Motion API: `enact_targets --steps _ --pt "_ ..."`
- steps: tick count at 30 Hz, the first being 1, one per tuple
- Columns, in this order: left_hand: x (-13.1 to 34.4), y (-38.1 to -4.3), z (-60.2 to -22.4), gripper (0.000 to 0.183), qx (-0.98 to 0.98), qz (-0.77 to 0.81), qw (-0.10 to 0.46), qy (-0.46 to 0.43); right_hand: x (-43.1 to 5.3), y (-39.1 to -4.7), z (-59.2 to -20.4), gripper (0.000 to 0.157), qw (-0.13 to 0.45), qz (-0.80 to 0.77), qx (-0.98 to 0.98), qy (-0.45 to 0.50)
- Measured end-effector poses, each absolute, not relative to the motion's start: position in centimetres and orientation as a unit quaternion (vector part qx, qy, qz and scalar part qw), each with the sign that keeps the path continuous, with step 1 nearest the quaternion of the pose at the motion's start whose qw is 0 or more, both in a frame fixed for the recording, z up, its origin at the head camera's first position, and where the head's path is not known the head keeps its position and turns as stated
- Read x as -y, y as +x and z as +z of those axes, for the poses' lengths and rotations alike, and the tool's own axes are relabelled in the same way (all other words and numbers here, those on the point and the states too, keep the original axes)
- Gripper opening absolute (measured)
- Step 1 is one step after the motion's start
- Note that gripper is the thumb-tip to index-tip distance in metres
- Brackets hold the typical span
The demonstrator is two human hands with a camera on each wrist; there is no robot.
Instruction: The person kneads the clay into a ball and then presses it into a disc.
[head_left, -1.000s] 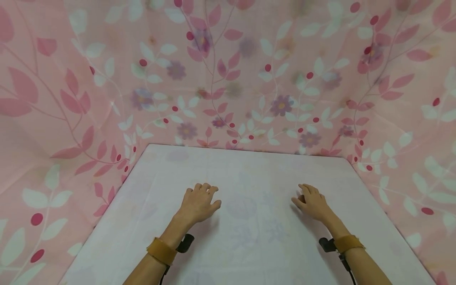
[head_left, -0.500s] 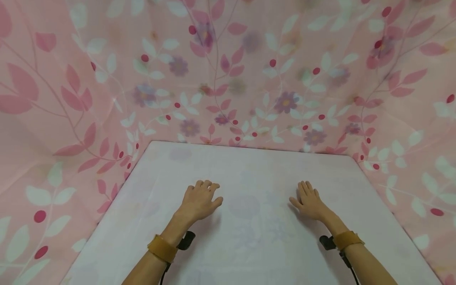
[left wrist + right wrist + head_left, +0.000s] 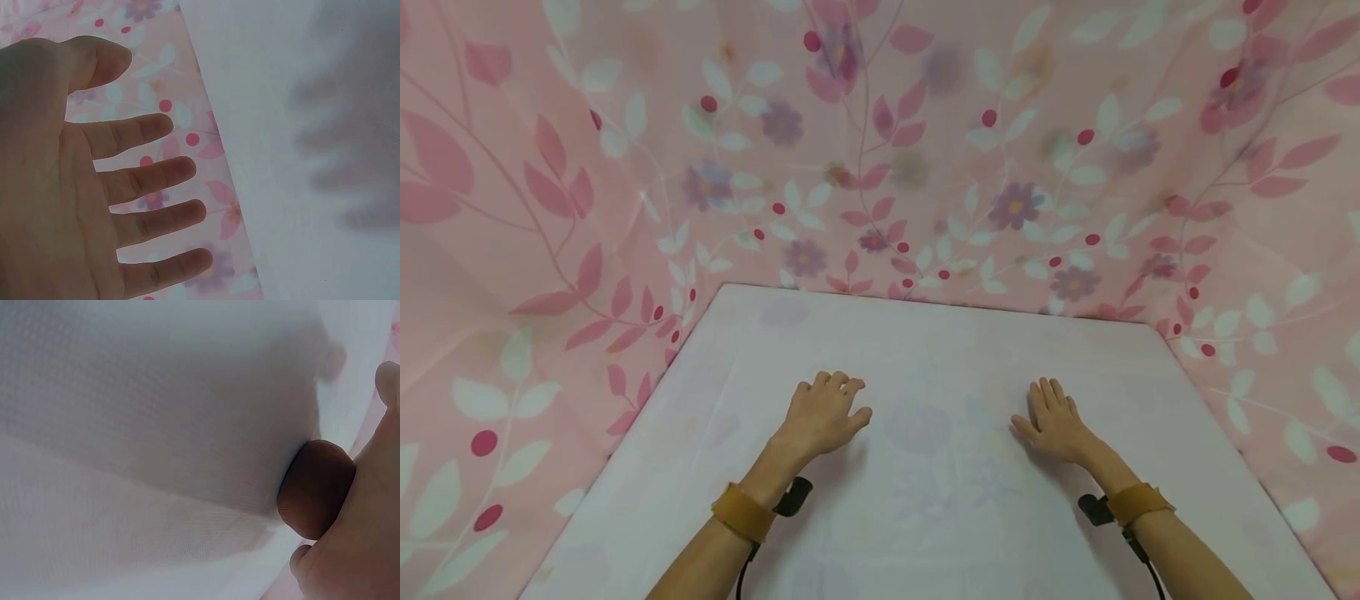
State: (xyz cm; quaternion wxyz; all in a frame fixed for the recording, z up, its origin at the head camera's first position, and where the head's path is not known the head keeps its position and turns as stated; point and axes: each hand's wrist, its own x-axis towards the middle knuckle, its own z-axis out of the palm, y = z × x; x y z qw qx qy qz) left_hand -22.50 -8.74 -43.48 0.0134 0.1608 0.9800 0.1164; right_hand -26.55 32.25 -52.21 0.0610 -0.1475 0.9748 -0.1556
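Over the left part of the white-covered table (image 3: pixel 925 517), my left hand (image 3: pixel 822 421) is held palm down with nothing in it. Its fingers look bent in the head view. In the left wrist view the same hand (image 3: pixel 90 194) shows spread fingers and a bare palm, and its shadow falls on the white cloth. My right hand (image 3: pixel 1054 427) is at the right of the table, fingers straight and thumb out to the side. In the right wrist view that hand (image 3: pixel 362 506) appears at the right edge, its digits close over the cloth and partly hidden.
Pink cloth walls (image 3: pixel 880 167) with leaves and flowers enclose the table at the back and both sides. Each wrist wears a mustard band, left band (image 3: pixel 742 512) and right band (image 3: pixel 1138 503), with a small black camera and cable.
The right hand's fingers have gone from curled to straight. The left hand keeps nearly the same pose. The head view has shifted slightly.
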Motion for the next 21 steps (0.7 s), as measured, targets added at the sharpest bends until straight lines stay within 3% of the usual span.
enact_targets --steps 21 --pt "8.9 -23.5 -43.2 0.052 -0.982 0.113 0.034 0.144 -32.7 -27.6 -52.9 0.09 0.078 -0.17 -0.971 -0.152"
